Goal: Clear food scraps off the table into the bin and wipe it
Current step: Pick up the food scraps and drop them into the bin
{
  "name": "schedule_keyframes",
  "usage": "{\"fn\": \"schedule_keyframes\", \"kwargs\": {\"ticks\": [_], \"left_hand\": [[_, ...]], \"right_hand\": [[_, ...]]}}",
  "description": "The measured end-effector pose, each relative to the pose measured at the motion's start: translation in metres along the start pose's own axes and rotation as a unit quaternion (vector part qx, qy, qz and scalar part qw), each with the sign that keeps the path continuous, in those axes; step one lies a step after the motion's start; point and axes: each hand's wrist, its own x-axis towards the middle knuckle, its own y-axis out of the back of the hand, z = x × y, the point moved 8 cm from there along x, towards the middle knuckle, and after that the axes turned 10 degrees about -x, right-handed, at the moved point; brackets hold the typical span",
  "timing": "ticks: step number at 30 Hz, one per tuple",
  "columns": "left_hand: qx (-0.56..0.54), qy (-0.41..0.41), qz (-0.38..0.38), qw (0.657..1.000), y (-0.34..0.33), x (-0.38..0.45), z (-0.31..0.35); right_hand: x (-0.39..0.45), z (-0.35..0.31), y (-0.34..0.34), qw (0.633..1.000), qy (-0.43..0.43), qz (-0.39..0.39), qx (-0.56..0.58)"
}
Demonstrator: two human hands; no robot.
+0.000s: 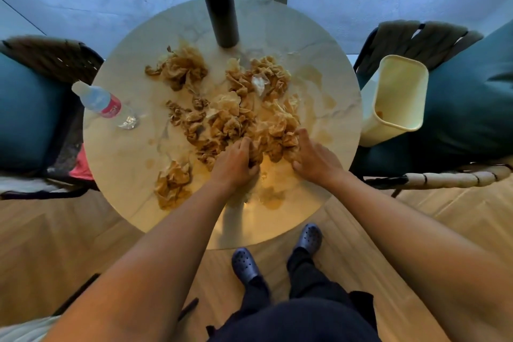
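Mostly undone: the round table (327, 86) carries brown smears and a wide spread of crumpled, stained scraps (236, 108), with separate clumps at its far left and near left. No wiping is evident. The cream bin (397, 97) stands just beside the table's right edge, holding little that shows. The left hand (236, 161) curls into the pile's near edge, gripping scraps; the right hand (313, 157) presses scraps with bent fingers. The bottle (102, 103) bears a pink label, unreadable.
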Motion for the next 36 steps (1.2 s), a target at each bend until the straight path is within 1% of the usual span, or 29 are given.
{"fn": "schedule_keyframes", "kwargs": {"ticks": [8,11,13,17,22,24,30,33,36], "left_hand": [[0.042,-0.015,-0.001,0.999,-0.001,-0.007,0.001],[0.056,-0.034,0.018,0.998,0.004,-0.008,0.004],[0.044,-0.043,0.029,0.998,0.008,-0.008,0.007],[-0.025,-0.056,0.022,0.998,0.015,-0.008,0.014],[-0.088,-0.038,0.049,0.994,0.024,-0.009,0.011],[-0.088,-0.037,0.051,0.994,0.023,-0.009,0.008],[-0.043,-0.027,0.032,0.998,0.013,-0.011,-0.006],[-0.057,-0.038,0.042,0.997,0.013,-0.011,-0.007],[-0.068,-0.051,0.059,0.995,0.020,-0.013,-0.003]], "right_hand": [[-0.008,0.002,0.013,0.999,0.015,0.035,0.020],[-0.008,0.008,0.017,0.998,0.013,0.049,0.043],[-0.009,0.011,0.021,0.996,0.013,0.062,0.061],[-0.013,0.012,0.029,0.994,0.028,0.077,0.069],[-0.013,0.014,0.027,0.994,0.036,0.074,0.073],[-0.014,0.013,0.027,0.993,0.037,0.078,0.084],[-0.014,0.013,0.029,0.991,0.017,0.083,0.102],[-0.012,0.012,0.026,0.993,0.032,0.085,0.079],[-0.012,0.010,0.028,0.991,0.046,0.086,0.090]]}}
